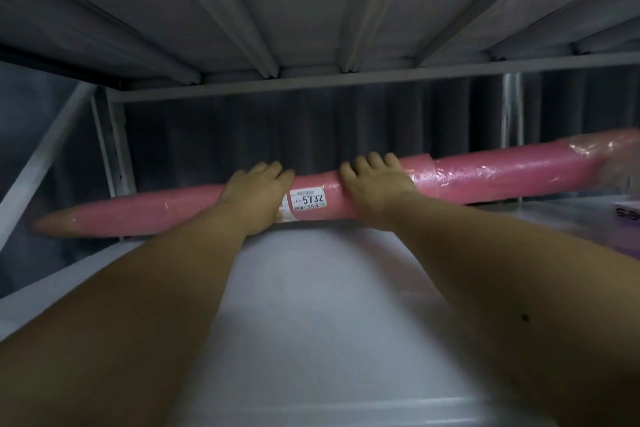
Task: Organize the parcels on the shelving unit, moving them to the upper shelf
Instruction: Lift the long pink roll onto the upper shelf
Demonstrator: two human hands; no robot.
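A long pink tube parcel point(485, 173) wrapped in clear film lies across the back of a white shelf board point(311, 305), its right end higher than its left. A white label reading 5732 point(308, 200) is stuck near its middle. My left hand point(258, 196) rests on the tube just left of the label, fingers curled over the top. My right hand point(375, 184) grips the tube just right of the label. Both forearms reach in from the bottom corners.
The underside of another shelf point(311, 10) with metal ribs hangs close overhead. A white upright post point(112, 149) stands at the back left, with a diagonal brace beside it. A dark ribbed wall closes the back. A purple-white box point(628, 218) sits at the right edge.
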